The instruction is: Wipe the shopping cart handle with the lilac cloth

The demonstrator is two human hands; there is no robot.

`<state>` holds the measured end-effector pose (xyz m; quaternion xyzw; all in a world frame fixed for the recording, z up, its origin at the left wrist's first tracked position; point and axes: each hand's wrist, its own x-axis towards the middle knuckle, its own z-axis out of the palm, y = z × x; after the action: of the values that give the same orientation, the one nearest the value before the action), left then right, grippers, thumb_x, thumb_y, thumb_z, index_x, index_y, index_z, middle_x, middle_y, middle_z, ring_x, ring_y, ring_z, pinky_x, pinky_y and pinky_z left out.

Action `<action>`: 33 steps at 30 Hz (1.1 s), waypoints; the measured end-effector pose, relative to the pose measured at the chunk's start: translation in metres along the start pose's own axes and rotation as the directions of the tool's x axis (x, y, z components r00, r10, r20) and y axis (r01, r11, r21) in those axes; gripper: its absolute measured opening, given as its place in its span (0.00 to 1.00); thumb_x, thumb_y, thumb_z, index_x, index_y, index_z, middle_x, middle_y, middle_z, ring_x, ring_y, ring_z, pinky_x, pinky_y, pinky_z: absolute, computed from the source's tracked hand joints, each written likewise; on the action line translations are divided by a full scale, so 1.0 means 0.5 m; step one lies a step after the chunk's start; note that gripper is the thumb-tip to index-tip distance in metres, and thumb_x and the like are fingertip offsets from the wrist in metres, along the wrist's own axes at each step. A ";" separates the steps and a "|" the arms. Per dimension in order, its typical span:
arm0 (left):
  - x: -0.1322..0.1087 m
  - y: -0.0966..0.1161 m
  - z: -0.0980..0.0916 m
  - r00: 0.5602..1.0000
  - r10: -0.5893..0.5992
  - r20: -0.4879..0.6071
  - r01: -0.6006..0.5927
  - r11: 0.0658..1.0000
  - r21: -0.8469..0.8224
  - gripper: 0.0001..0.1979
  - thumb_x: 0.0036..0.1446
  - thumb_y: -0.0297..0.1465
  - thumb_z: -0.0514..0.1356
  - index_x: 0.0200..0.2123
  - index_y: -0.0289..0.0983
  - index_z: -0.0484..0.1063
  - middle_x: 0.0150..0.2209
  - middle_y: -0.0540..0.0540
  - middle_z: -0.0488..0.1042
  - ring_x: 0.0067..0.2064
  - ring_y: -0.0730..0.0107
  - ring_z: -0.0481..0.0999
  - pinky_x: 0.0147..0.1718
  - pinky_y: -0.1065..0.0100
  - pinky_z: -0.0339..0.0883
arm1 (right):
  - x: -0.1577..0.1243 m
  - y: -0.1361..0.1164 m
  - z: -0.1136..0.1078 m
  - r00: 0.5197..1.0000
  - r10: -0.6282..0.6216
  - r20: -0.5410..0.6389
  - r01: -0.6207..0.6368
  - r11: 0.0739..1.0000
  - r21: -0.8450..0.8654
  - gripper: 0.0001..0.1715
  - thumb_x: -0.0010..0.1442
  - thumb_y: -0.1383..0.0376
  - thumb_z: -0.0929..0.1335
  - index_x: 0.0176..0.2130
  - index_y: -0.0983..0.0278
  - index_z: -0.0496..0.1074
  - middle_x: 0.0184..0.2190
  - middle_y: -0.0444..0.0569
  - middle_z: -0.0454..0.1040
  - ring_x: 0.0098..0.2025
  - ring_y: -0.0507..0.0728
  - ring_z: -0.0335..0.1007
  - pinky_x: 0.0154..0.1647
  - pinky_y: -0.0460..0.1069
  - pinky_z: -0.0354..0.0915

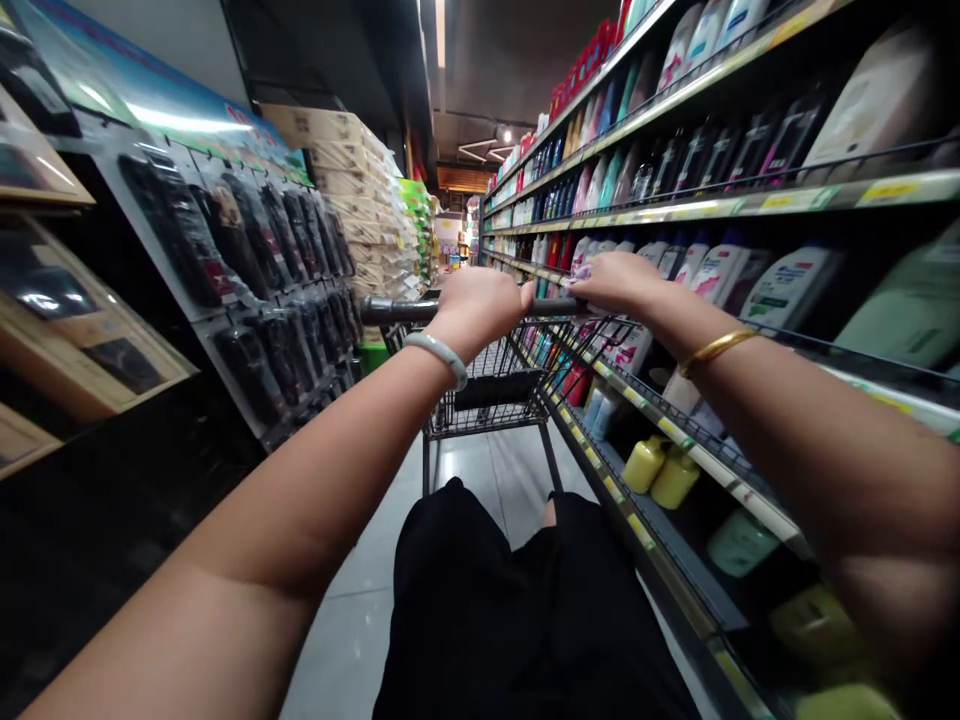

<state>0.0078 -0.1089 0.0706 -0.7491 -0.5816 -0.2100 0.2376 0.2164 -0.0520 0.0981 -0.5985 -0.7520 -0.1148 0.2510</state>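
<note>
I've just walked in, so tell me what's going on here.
A person's left hand and right hand are both closed over the dark bar-shaped handle of a dark metal-wire shopping cart. The cart is in a store aisle, on a pale glossy tiled floor. Multicoloured plastic bottles line shelves on the right; dark plastic-wrapped packages hang on the left.

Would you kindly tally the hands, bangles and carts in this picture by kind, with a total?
Left hand and right hand: 2
Pale bangle and gold bangle: 2
Cart: 1
Total: 5
</note>
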 end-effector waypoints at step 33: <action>-0.067 -0.268 -0.012 0.996 -0.090 -0.008 0.090 0.975 0.201 0.38 0.69 0.52 0.36 0.30 0.37 0.78 0.31 0.41 0.75 0.37 0.59 0.69 0.38 0.62 0.54 | -0.042 -0.030 -0.009 0.988 -0.146 -0.052 0.142 0.987 -0.072 0.14 0.60 0.55 0.70 0.41 0.61 0.81 0.34 0.53 0.79 0.39 0.60 0.72 0.36 0.53 0.60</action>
<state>-0.1307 -0.1101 0.0705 -0.6941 -0.6334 -0.1604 0.3022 0.2065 -0.0757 0.0930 -0.5473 -0.7816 -0.1752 0.2427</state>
